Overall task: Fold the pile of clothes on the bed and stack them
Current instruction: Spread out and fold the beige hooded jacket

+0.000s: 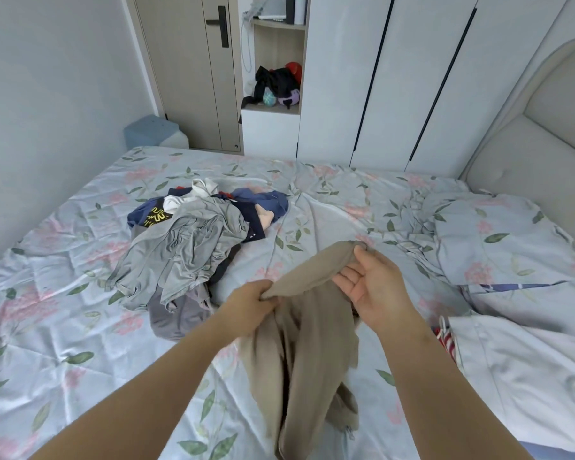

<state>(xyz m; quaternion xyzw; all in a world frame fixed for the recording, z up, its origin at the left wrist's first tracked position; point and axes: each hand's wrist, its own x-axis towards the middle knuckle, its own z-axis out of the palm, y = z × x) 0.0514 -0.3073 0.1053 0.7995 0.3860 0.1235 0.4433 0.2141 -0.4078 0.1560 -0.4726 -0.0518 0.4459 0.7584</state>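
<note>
Clothes in a crumpled grey, navy and white pile point(193, 240) lie left of centre on the floral pale-blue bedsheet point(63, 310), lower layers hidden. A soft tan garment point(306, 343), motion-blurred, hangs at lower centre, its hem cut off by the frame. The left hand point(253, 307) grips its top edge; the right hand point(375, 287) pinches it under the thumb. Bare sheet lies at lower left.

Your bed point(329, 200) wears a rumpled pale blue floral sheet point(80, 327). At 10 o'clock lies the pile of clothes point(186, 247), with grey pieces on top and navy and white beneath. At 3 o'clock is a matching floral pillow point(498, 240). At 4 o'clock lies a white cloth point(528, 376), with a red-striped item point(445, 336) just beside it. The tan garment point(312, 360) trails onto the sheet at 6 o'clock.
</note>
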